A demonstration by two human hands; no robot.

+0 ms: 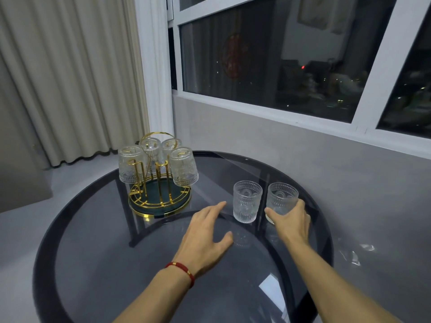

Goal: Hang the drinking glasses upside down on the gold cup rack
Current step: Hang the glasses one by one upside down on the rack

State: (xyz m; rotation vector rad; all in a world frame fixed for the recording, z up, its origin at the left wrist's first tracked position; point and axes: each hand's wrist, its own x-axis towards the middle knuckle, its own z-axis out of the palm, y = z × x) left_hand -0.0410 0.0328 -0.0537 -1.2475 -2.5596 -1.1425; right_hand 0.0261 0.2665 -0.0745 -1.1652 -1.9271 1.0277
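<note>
The gold cup rack (149, 207) with a dark green tray base stands at the back left of the round glass table. Several patterned glasses hang upside down on its prongs, such as the front right one (184, 167). Two upright patterned glasses stand to the right of the rack. My right hand (290, 221) is wrapped around the right-hand glass (281, 198), which rests on the table. The left-hand upright glass (247, 201) stands free. My left hand (207, 231) is spread open just left of that glass, fingers apart, holding nothing.
The dark smoked-glass table top (98, 252) has a black rim and black legs showing through it. A grey wall and a window run behind on the right. Beige curtains hang at the left, above a pale floor.
</note>
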